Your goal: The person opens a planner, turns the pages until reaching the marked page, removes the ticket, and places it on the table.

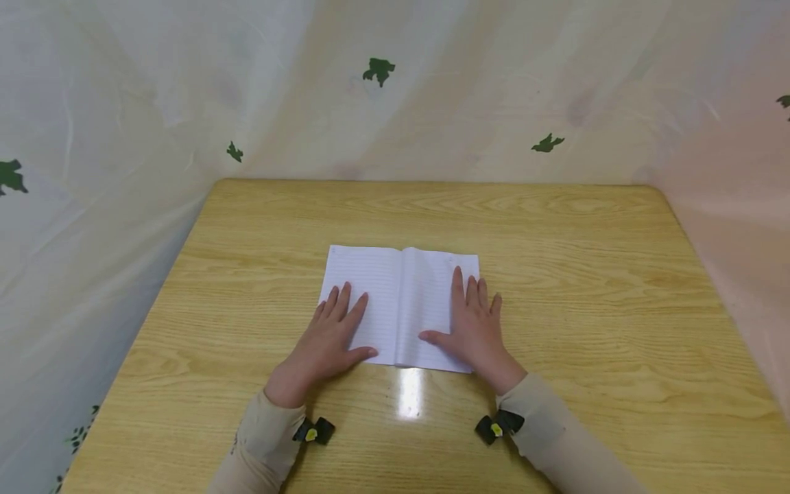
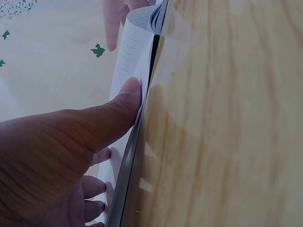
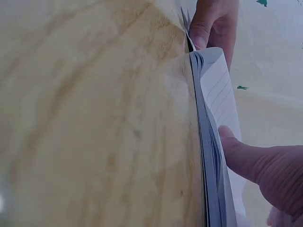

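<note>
An open notebook (image 1: 382, 274) with white lined pages lies flat on the wooden table. My left hand (image 1: 327, 339) rests on the left page, its fingers straight and spread, the thumb near the bottom edge. On the right page lies my right hand (image 1: 478, 333), fingers extended upward and thumb pointing toward the fold. In the left wrist view the left thumb (image 2: 109, 116) touches the page by its lower edge. The right wrist view has the right thumb (image 3: 251, 161) against the page, with the stacked sheets (image 3: 208, 142) bulging slightly near the fold. Neither hand grips anything.
The wood-grain table (image 1: 586, 288) stretches out on both sides of the notebook. Behind it and at the sides hangs a pale curtain (image 1: 457, 96) with green bird shapes. A bright glare spot (image 1: 410, 392) shows just below the notebook.
</note>
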Motion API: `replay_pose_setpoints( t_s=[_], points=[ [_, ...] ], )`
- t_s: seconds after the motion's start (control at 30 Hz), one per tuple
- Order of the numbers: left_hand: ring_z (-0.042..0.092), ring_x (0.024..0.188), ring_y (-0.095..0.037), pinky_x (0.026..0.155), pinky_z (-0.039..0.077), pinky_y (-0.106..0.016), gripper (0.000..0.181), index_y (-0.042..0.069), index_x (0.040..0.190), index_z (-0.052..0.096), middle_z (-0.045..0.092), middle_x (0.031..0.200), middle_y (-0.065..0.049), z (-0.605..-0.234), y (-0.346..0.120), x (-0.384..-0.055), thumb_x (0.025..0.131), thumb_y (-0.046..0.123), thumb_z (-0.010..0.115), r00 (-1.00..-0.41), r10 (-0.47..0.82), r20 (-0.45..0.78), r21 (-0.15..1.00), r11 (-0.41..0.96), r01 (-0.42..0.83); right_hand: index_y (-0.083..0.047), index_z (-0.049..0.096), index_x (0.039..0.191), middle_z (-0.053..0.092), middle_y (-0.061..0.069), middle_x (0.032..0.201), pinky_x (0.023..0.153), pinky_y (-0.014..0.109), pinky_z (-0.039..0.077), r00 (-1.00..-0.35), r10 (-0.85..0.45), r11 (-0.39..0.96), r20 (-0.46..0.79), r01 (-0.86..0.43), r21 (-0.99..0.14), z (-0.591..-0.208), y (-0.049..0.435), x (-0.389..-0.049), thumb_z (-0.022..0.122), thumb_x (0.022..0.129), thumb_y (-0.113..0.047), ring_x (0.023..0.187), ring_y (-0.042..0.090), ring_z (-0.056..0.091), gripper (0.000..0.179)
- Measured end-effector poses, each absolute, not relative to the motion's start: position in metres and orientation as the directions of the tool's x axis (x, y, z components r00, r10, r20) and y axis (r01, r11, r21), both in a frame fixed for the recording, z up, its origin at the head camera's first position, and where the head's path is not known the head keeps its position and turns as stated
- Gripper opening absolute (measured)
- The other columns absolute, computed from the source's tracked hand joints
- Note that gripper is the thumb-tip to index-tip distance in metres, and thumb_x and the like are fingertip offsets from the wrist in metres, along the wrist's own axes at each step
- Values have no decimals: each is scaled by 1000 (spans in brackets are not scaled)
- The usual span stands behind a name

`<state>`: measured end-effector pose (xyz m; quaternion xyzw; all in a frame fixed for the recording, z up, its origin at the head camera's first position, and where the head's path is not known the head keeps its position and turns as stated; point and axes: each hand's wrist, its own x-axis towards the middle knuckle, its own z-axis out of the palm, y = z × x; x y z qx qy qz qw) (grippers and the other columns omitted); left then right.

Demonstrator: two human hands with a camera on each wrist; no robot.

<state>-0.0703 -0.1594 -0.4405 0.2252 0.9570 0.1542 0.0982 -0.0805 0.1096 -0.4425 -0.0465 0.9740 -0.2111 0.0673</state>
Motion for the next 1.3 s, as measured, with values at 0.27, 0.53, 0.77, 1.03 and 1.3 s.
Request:
replay_pose_setpoints(
  t_s=[0.27, 0.53, 0.77, 1.03, 1.3],
  points=[
    [5, 145, -45, 112, 18, -62, 94, 7, 155, 25, 6, 159, -26, -441, -160, -71, 86, 54, 67, -879, 462, -122, 341, 851, 400, -6, -7, 156, 18, 31, 155, 112, 64, 1, -996, -86, 855, -9, -69, -514, -443, 106, -79, 89, 64, -46, 144, 43, 18, 139],
    [4, 145, -45, 112, 17, -61, 93, 7, 155, 24, 5, 159, -26, -441, -160, -71, 86, 54, 67, -877, 466, -119, 352, 845, 401, -12, -10, 156, 14, 23, 158, 108, 56, 30, -997, 0, 680, 72, -53, -732, -442, 101, -74, 82, 77, -14, 139, 42, 28, 121],
    [4, 145, -45, 112, 17, -61, 94, 7, 155, 24, 6, 159, -25, -441, -160, -70, 86, 55, 67, -878, 464, -115, 351, 846, 401, -16, -13, 156, 32, 11, 150, 94, 43, 45, -996, 80, 495, 48, -2, -869, -439, 97, -74, 75, 84, -7, 109, 30, 52, 114],
    [5, 145, -45, 112, 17, -61, 94, 8, 155, 25, 6, 159, -25, -442, -160, -70, 86, 56, 66, -879, 464, -113, 345, 848, 403, -9, -11, 155, 11, 16, 161, 113, 44, 26, -997, 75, 392, 38, -5, -920, -441, 93, -72, 74, 84, -9, 142, 30, 28, 112],
    [5, 145, -45, 112, 18, -61, 94, 7, 155, 25, 6, 159, -25, -443, -159, -70, 86, 55, 67, -879, 462, -117, 345, 849, 400, -13, -6, 157, 24, 24, 156, 108, 48, 34, -998, 45, 474, 50, -23, -880, -444, 89, -70, 74, 85, -16, 137, 35, 37, 107]
  ],
)
